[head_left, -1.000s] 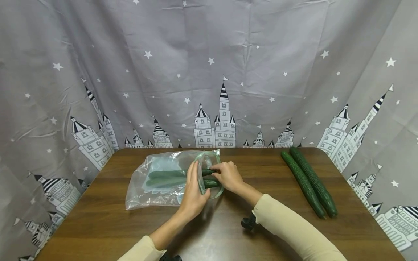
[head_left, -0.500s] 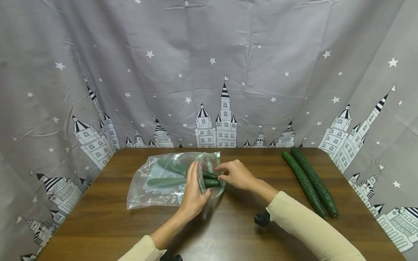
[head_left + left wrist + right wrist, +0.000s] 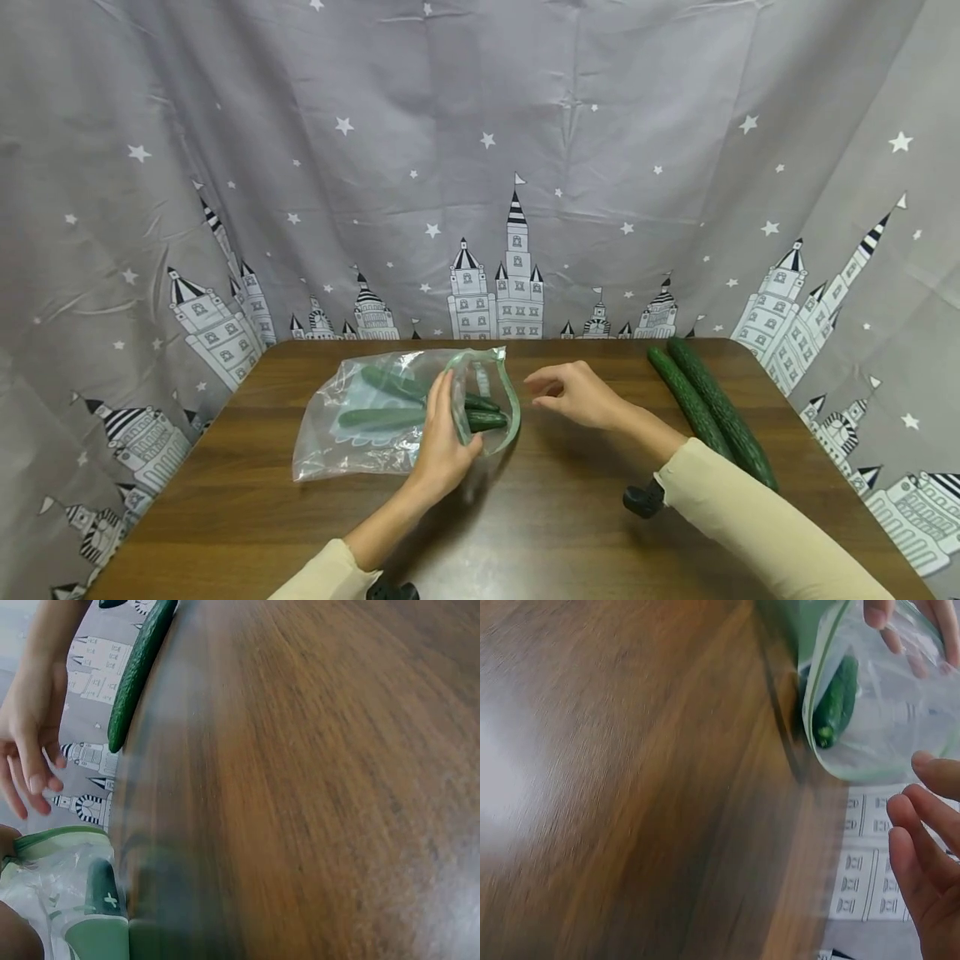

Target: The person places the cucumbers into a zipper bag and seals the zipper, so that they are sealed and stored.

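Note:
A clear zip bag (image 3: pixel 318 454) with a green rim lies on the table, its mouth standing wide on the right side. Through the film show two cucumbers, an upper one (image 3: pixel 386 379) and a lower one (image 3: pixel 378 417); the end of a cucumber (image 3: pixel 838 701) appears inside the mouth in the right wrist view. My left hand (image 3: pixel 438 454) holds the bag by its mouth, fingers extended along the near side. Just right of the opening, my right hand (image 3: pixel 577 395) hovers with loosely bent fingers and nothing in them.
Two more cucumbers, one (image 3: pixel 686 400) beside the other (image 3: pixel 723 417), lie side by side at the table's right; the right sleeve partly covers their near ends. Behind the wooden table (image 3: pixel 517 533) hangs a grey curtain (image 3: pixel 375 150) with castles and stars.
My right hand has let go of the upper cucumber and drawn back rightward out of the bag's mouth. That cucumber now lies at a slant inside. The left hand has stayed in place.

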### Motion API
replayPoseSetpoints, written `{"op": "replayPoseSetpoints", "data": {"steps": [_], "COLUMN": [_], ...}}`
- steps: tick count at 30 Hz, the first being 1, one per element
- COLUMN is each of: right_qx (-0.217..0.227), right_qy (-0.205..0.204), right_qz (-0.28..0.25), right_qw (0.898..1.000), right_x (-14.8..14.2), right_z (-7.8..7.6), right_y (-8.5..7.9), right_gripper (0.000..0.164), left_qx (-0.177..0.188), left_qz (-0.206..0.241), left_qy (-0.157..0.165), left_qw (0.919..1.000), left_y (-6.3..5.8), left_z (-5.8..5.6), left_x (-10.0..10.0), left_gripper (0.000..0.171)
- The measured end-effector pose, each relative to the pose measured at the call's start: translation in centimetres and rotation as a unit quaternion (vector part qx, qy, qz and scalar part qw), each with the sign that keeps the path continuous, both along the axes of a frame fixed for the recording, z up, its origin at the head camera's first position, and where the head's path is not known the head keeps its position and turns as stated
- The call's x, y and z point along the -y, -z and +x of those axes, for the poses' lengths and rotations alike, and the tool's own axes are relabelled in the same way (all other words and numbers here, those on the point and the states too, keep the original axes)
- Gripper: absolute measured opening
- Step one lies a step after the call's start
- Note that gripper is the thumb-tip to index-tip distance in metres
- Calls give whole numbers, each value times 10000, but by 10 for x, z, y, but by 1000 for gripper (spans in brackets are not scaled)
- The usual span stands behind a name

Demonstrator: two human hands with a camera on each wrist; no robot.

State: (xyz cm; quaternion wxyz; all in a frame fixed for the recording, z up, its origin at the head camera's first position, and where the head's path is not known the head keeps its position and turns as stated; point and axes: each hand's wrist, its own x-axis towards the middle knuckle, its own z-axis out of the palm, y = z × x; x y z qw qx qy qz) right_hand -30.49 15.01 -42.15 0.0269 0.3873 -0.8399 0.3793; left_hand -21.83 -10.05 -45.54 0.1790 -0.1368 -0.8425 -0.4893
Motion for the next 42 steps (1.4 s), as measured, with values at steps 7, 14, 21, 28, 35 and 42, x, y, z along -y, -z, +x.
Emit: {"op": "replayPoseSetpoints", "data": {"steps": [7, 14, 21, 28, 35, 42], "right_qx": [104, 95, -72, -133, -155, -295], "right_qy": [249, 476, 670, 818, 1085, 1503], "right_qz": [62, 110, 136, 109, 185, 282], "right_qw": [9996, 9988, 9976, 9965, 9938, 9878], "right_x": [-19, -47, -72, -98, -122, -149], "right_z": [2, 6, 10, 17, 25, 36], "right_y": [-10, -13, -17, -19, -20, -21], "right_gripper": [30, 32, 33, 33, 34, 33], "left_qx": [43, -54, -121, -103, -45, -56], "left_qz": [165, 180, 138, 77, 74, 75], "left_qy": [-68, -54, -47, -88, -42, -5], "left_qw": [9998, 9998, 9998, 9999, 10000, 10000], "left_y": [1, 3, 3, 3, 3, 3], "left_z": [1, 2, 4, 4, 3, 1], "left_x": [5, 6, 6, 4, 4, 5], "left_gripper": [109, 108, 108, 109, 109, 109]}}
